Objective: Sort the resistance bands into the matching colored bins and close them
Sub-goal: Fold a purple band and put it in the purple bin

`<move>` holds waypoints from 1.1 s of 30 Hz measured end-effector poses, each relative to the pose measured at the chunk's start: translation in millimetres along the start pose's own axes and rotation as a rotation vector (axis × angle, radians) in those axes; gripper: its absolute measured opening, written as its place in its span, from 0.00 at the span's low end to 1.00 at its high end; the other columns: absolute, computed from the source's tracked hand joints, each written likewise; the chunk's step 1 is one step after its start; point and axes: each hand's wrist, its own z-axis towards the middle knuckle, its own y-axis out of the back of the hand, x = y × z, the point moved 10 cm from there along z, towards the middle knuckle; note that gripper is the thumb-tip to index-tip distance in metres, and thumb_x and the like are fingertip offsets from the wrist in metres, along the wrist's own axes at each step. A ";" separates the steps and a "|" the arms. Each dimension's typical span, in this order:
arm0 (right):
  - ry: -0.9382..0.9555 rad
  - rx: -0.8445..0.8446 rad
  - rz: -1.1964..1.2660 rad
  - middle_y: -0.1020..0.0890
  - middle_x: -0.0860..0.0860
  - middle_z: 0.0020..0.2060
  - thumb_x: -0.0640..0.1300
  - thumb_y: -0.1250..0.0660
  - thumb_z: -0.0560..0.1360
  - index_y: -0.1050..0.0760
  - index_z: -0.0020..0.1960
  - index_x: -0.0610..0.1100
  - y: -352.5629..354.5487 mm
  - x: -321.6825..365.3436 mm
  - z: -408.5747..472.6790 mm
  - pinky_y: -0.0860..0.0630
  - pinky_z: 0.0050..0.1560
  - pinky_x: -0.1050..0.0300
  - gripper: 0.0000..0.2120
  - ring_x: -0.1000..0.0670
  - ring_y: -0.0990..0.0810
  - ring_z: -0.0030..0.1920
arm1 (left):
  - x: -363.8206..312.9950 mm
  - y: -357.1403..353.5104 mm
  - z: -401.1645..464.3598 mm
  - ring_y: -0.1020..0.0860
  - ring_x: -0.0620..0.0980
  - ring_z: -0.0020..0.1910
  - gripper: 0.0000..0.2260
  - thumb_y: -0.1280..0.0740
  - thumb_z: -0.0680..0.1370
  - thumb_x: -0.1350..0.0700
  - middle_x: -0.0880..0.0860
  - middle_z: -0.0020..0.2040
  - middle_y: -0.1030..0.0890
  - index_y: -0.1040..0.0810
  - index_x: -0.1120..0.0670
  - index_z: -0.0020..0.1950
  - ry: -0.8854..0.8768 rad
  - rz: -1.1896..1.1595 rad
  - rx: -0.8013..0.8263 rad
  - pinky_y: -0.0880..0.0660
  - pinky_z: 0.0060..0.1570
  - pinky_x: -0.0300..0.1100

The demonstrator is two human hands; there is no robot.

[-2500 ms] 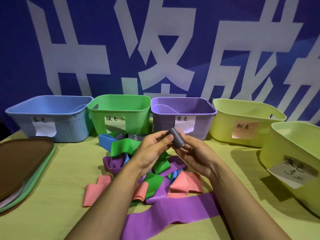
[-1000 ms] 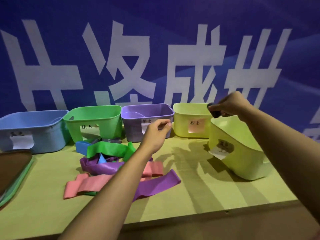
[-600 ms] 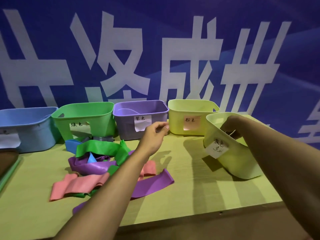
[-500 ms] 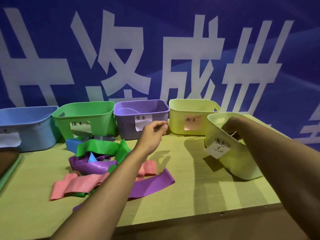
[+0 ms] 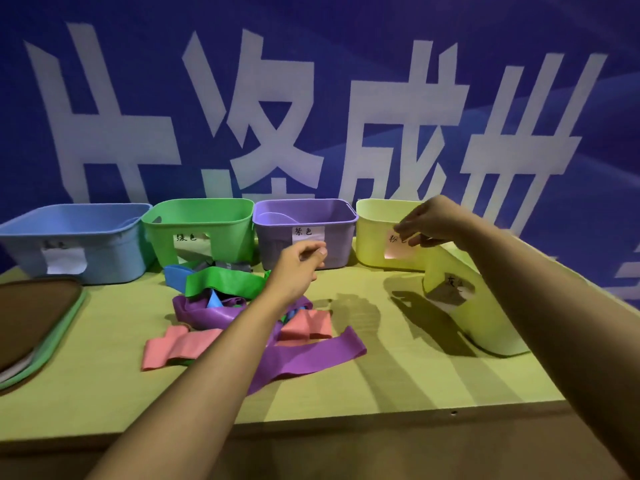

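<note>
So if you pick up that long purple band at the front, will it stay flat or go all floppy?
Probably floppy: the long purple band lies limp and creased on the table. It looks thin, so likely light.

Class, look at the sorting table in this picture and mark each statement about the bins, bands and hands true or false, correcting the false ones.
1. The purple bin stands between the green bin and a yellow bin. True.
2. The right hand holds a grey band. False: it holds nothing and hovers in front of the yellow bin.
3. Every bin has its lid on. False: all the bins shown are open, and lids lie stacked at the table's left edge.
4. A long purple band lies flat on the table nearest the person. True.
5. The left hand grips a green band. False: it hangs above the pile, holding nothing.
</note>
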 end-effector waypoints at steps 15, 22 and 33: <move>-0.174 0.560 -0.489 0.12 0.48 0.39 0.54 0.27 0.78 0.17 0.50 0.40 -184.7 -40.7 -55.9 0.23 0.36 0.61 0.16 0.51 0.15 0.37 | 37.5 43.2 -53.1 0.19 0.49 0.49 0.06 0.32 0.82 0.60 0.55 0.54 0.16 0.18 0.54 0.58 0.116 0.055 0.083 0.21 0.47 0.39; -0.044 0.433 -0.347 0.15 0.45 0.44 0.43 0.25 0.76 0.16 0.56 0.35 -178.0 -8.8 -56.5 0.18 0.40 0.58 0.13 0.50 0.18 0.39 | 27.4 27.5 -62.1 0.19 0.46 0.45 0.06 0.32 0.82 0.61 0.52 0.50 0.17 0.19 0.56 0.58 0.108 0.040 0.111 0.24 0.46 0.40; 0.609 0.133 -0.389 0.17 0.50 0.51 0.41 0.34 0.82 0.19 0.58 0.44 -113.1 139.5 -62.3 0.25 0.42 0.64 0.07 0.53 0.21 0.44 | -16.0 40.6 -35.9 0.20 0.41 0.45 0.07 0.27 0.79 0.59 0.47 0.47 0.15 0.18 0.54 0.56 -0.050 0.135 0.097 0.26 0.48 0.35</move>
